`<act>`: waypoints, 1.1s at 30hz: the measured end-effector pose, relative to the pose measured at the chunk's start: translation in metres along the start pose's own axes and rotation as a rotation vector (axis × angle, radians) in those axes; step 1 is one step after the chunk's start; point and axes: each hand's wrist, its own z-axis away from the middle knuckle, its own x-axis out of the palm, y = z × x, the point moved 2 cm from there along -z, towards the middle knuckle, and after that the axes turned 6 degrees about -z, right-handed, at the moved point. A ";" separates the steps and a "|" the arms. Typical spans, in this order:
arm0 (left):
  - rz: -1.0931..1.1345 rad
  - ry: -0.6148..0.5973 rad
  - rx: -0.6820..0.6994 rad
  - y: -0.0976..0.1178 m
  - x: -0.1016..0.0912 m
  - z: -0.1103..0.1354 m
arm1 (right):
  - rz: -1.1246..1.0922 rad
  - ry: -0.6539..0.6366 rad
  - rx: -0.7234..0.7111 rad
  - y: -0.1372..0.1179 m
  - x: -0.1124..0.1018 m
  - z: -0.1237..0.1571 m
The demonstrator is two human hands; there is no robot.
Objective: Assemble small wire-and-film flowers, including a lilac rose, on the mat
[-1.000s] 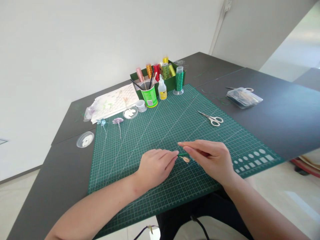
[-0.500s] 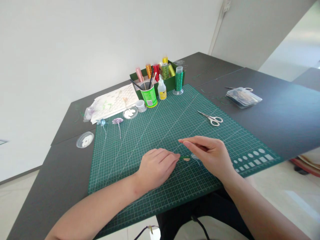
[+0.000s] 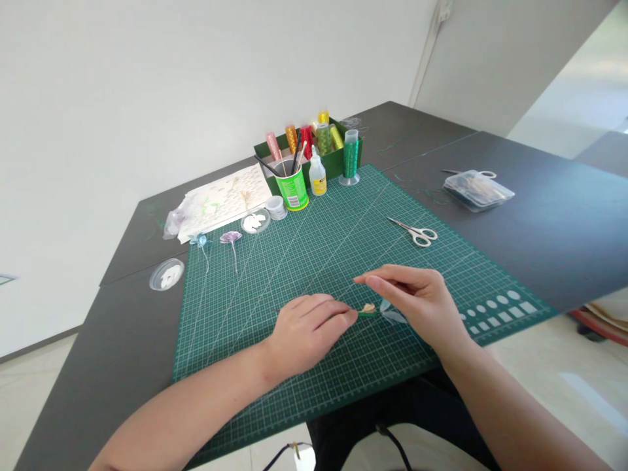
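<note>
Low over the green cutting mat, my left hand pinches the end of a thin green stem between thumb and fingertips. Along that stem sit a small beige petal piece and, at its right end, pale blue petals. My right hand hovers just above and behind those petals, covering part of them. Its thumb and fingers are pressed together; whatever is between them is too fine to make out.
White-handled scissors lie beyond my right hand on the cutting mat. Farther back stand a green can of tools, a glue bottle, a green thread spool and a box of spools. A purple flower lies left.
My left hand has shifted slightly right with the stem, which has turned so the beige piece now lies above it. My right hand moved slightly right, and more of the blue petals shows.
</note>
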 end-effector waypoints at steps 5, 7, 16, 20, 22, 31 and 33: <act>-0.021 0.040 0.095 0.002 -0.010 -0.003 | -0.113 -0.043 0.028 0.007 -0.005 0.000; -0.025 0.058 0.115 0.003 -0.013 -0.004 | -0.155 -0.049 0.037 0.012 -0.007 0.000; -0.037 0.056 0.135 0.003 -0.015 -0.003 | -0.185 -0.054 0.070 0.013 -0.006 -0.002; -0.042 0.057 0.155 0.004 -0.015 -0.002 | -0.230 -0.077 0.142 0.013 -0.006 -0.004; -0.036 0.059 0.159 0.004 -0.015 -0.002 | -0.268 -0.096 0.182 0.013 -0.005 -0.004; 0.011 0.049 0.165 0.005 -0.013 -0.004 | -0.280 -0.149 0.176 0.010 -0.004 -0.006; 0.012 0.052 0.179 0.006 -0.012 -0.004 | -0.304 -0.183 0.162 0.009 -0.002 -0.006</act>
